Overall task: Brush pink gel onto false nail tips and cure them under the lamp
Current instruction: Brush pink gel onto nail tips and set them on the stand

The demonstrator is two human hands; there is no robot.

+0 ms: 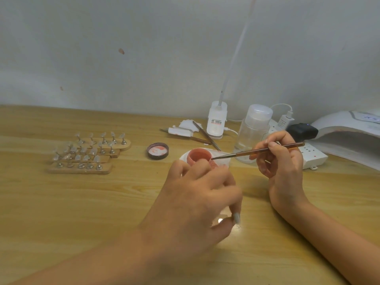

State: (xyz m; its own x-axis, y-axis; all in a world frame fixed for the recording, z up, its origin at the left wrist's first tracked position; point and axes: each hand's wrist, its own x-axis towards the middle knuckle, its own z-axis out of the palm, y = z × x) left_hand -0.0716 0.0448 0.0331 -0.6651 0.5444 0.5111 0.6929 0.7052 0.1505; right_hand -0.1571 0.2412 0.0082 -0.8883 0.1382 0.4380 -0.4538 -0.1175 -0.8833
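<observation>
The bench (92, 212) lies open at my near left, with one curing lamp (349, 138) at its far right edge. My left hand (195, 198) pinches a small shiny piece (220, 220) I can't identify. Four wooden strips (82, 169) of nail tips (96, 159) stand far left. My right hand (281, 167) grips one brush (240, 154), which lies left-right with its bristles pointing left, at the rim of the one pink gel jar (198, 156).

A pale grey-white wall (144, 48) — marked by two small reddish spots (121, 51) — backs a light wooden table (82, 202).
</observation>
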